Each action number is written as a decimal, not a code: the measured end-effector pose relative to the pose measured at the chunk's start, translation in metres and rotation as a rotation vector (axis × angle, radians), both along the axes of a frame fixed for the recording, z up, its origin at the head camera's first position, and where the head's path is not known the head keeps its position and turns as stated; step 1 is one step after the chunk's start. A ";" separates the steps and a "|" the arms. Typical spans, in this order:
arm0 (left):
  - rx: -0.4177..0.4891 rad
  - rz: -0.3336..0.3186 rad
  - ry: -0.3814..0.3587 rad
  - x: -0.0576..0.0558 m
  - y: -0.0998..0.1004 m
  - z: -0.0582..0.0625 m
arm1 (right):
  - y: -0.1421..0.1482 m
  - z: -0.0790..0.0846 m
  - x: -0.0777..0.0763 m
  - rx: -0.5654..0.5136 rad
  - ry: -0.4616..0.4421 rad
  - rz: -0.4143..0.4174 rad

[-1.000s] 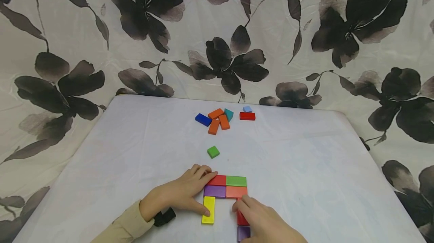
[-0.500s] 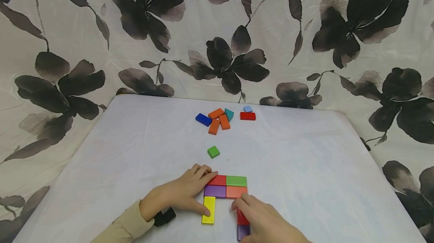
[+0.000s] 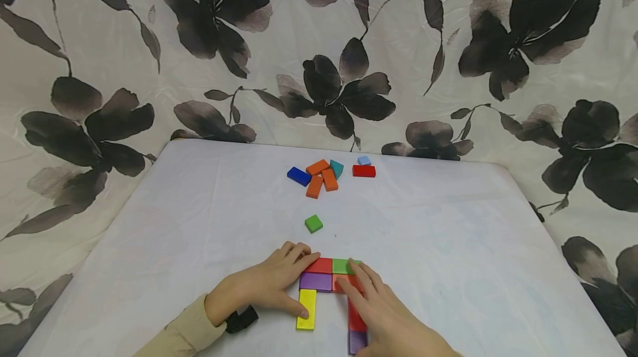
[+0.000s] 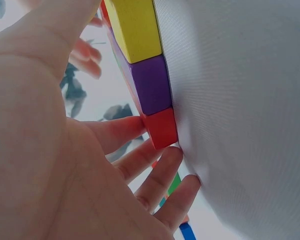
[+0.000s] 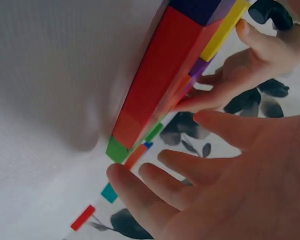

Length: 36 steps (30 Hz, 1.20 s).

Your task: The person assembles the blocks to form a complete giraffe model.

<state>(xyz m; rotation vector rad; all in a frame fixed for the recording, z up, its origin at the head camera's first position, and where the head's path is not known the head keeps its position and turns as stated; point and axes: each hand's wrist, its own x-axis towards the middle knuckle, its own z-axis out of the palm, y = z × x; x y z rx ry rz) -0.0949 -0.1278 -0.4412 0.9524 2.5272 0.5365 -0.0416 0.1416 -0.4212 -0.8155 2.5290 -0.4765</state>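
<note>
Flat coloured blocks lie joined on the white table. A red block [image 3: 320, 265] and a green block [image 3: 341, 266] form the far row, with a purple block [image 3: 315, 282] and an orange block [image 3: 351, 280] below. A yellow block [image 3: 309, 297] extends toward me at left; at right a red block [image 3: 356, 321] leads to another purple block [image 3: 357, 341]. My left hand [image 3: 266, 282] rests its thumb on the yellow block, its fingers at the left red block's far corner. My right hand [image 3: 394, 318] stretches its fingers over the orange and green blocks; the palm hides part of the right column.
Beyond the joined blocks lies a small green block [image 3: 313, 223]. Farther back are a dark blue block [image 3: 299, 176], several orange blocks [image 3: 314, 186], a teal triangle [image 3: 336, 167], a red block [image 3: 364, 171] and a light blue piece [image 3: 364, 160]. A floral cloth [image 3: 418, 58] hangs behind.
My right hand has moved its fingers from the right red block forward to the orange and green blocks. The lower right purple block has shifted slightly up against the red one. My left hand stays put.
</note>
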 end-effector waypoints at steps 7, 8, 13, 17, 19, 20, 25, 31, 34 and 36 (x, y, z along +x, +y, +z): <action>0.007 -0.005 0.003 0.000 0.000 0.001 | 0.007 -0.004 -0.007 -0.003 -0.041 -0.011; 0.008 -0.006 0.005 0.000 0.000 0.002 | 0.009 -0.005 -0.008 -0.007 -0.025 0.003; 0.010 -0.010 0.003 -0.001 -0.001 0.003 | 0.013 -0.008 -0.009 -0.030 0.052 0.067; 0.001 -0.016 0.008 -0.001 -0.001 0.005 | 0.015 -0.008 -0.008 -0.030 0.123 0.093; -0.001 -0.020 0.013 -0.002 -0.001 0.006 | 0.015 -0.007 -0.008 -0.031 0.134 0.095; -0.001 -0.022 0.017 -0.002 0.000 0.007 | 0.015 -0.007 -0.008 -0.033 0.129 0.093; -0.005 -0.023 0.019 -0.001 0.001 0.009 | 0.015 -0.007 -0.011 -0.054 0.049 0.063; -0.007 -0.010 0.007 -0.001 0.003 0.009 | 0.016 -0.008 -0.010 -0.065 0.035 0.056; -0.008 -0.007 0.009 0.000 0.003 0.009 | 0.016 -0.008 -0.010 -0.069 0.028 0.050; -0.010 -0.006 0.011 0.000 0.003 0.008 | 0.015 -0.008 -0.011 -0.068 0.019 0.044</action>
